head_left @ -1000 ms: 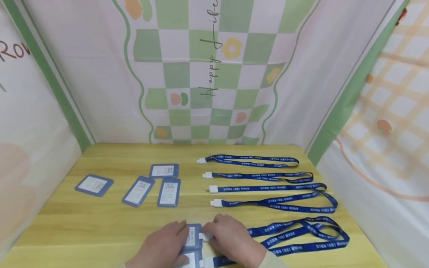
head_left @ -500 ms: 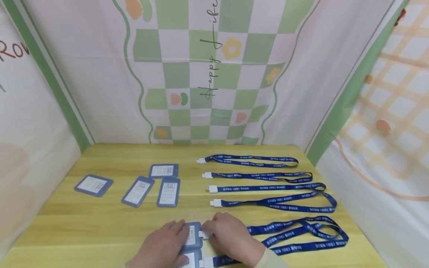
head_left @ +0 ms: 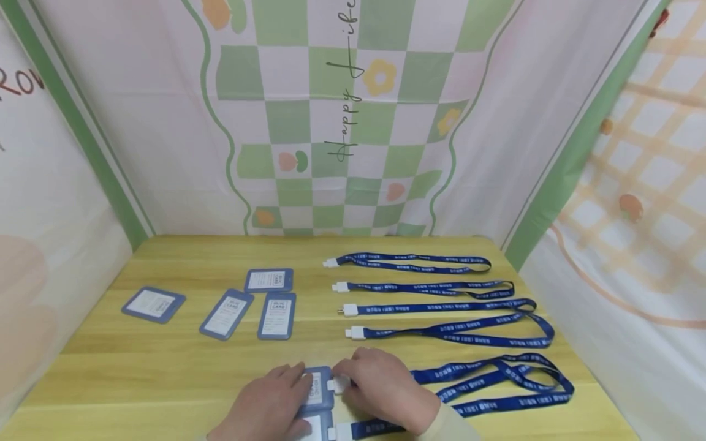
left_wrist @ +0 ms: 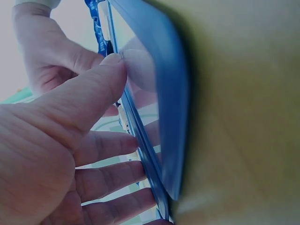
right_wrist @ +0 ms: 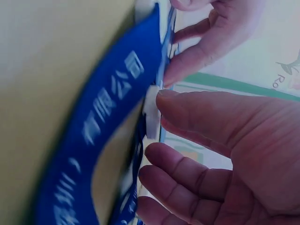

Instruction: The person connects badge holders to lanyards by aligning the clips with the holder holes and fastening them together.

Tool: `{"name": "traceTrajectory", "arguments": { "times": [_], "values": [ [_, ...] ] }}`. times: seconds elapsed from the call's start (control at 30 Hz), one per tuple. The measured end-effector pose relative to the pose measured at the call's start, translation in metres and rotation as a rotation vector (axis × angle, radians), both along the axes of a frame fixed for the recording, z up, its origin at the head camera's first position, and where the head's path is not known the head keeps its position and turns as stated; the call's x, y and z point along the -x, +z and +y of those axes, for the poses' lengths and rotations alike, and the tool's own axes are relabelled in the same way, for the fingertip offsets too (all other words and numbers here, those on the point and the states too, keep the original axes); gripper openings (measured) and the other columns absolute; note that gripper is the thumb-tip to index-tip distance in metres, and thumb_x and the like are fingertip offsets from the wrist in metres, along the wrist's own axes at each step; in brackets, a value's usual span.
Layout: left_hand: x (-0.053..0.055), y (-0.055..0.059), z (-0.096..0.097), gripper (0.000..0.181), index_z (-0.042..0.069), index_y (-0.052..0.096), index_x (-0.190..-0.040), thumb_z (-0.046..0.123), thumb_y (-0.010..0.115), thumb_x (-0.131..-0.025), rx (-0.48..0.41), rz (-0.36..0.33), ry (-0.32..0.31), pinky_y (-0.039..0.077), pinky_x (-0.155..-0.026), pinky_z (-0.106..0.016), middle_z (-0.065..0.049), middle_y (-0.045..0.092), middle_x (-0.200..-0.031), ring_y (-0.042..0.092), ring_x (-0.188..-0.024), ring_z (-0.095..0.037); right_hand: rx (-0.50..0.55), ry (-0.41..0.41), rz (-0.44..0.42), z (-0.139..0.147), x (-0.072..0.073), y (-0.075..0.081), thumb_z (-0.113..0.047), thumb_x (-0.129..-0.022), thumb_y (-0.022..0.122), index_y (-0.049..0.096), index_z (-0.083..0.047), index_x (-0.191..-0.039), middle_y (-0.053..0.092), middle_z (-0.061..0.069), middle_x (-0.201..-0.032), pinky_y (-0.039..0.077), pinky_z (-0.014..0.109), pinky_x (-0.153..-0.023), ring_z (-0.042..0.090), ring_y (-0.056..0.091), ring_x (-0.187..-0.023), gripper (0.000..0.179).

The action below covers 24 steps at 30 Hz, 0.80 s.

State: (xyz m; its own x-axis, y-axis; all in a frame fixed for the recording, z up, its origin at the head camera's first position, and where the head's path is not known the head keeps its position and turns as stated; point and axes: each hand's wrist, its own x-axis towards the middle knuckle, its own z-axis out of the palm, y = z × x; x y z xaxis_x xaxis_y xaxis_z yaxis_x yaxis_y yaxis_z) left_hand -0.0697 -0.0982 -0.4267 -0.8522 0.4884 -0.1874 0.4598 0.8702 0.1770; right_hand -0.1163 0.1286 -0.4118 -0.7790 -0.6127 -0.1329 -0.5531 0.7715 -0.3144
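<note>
Two blue-framed badge holders lie one beyond the other at the front of the table. My left hand rests on the upper badge holder with its fingers extended, its thumb over the lower badge holder. In the left wrist view the thumb touches the blue frame. My right hand pinches the white clip of a blue lanyard, which meets the upper holder's right edge. The lower holder meets another white clip. Blue strap arcs past the fingers in the right wrist view.
Several loose badge holders lie to the left. On the right, several blue lanyards stretch out in rows, white clips facing left. Straps of the front lanyards loop near the right table edge. Printed cloth hangs behind the table.
Both hands keep nearly the same place on the badge holders and clip. My right hand has shifted very slightly. The view has tilted a little; the other items stay put.
</note>
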Motion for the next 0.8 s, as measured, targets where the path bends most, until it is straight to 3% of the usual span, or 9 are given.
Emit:
{"name": "traceTrajectory", "arguments": {
  "times": [0.17,0.4,0.57,0.8],
  "values": [
    [0.000,0.001,0.000,0.066,0.016,0.063,-0.140,0.055,0.075,-0.089,-0.003,0.023,-0.015,0.055,-0.106,-0.051,-0.012,0.062,-0.146,0.061,-0.131,-0.032,-0.006,-0.013,0.121,0.005,0.007,0.007,-0.031,-0.092,0.078,0.075,-0.026,-0.124,0.073,-0.010,-0.101,0.057,0.026,-0.073,0.006,0.063,-0.086,0.033],
    [-0.001,0.001,0.000,0.065,0.015,0.063,-0.139,0.055,0.074,-0.089,-0.009,0.028,-0.016,0.055,-0.106,-0.052,-0.014,0.062,-0.146,0.061,-0.131,-0.033,0.065,-0.085,0.306,0.009,0.022,0.005,-0.024,-0.090,0.080,0.076,-0.016,-0.119,0.075,0.000,-0.103,0.061,0.031,-0.076,0.014,0.068,-0.089,0.030],
    [0.000,0.001,0.000,0.063,0.014,0.064,-0.138,0.053,0.074,-0.089,-0.033,0.016,-0.005,0.054,-0.107,-0.053,-0.014,0.062,-0.145,0.061,-0.131,-0.035,0.035,-0.142,0.341,0.009,0.033,0.001,-0.020,-0.092,0.079,0.077,-0.014,-0.114,0.074,0.002,-0.099,0.063,0.034,-0.076,0.017,0.068,-0.087,0.023],
    [0.000,0.000,0.000,0.062,0.015,0.063,-0.140,0.050,0.071,-0.090,-0.055,-0.009,-0.004,0.053,-0.108,-0.053,-0.013,0.062,-0.145,0.060,-0.132,-0.034,-0.031,-0.166,0.313,0.006,0.043,-0.004,-0.021,-0.097,0.073,0.077,-0.015,-0.115,0.075,0.002,-0.099,0.063,0.035,-0.076,0.017,0.069,-0.087,0.019]
  ]
}}
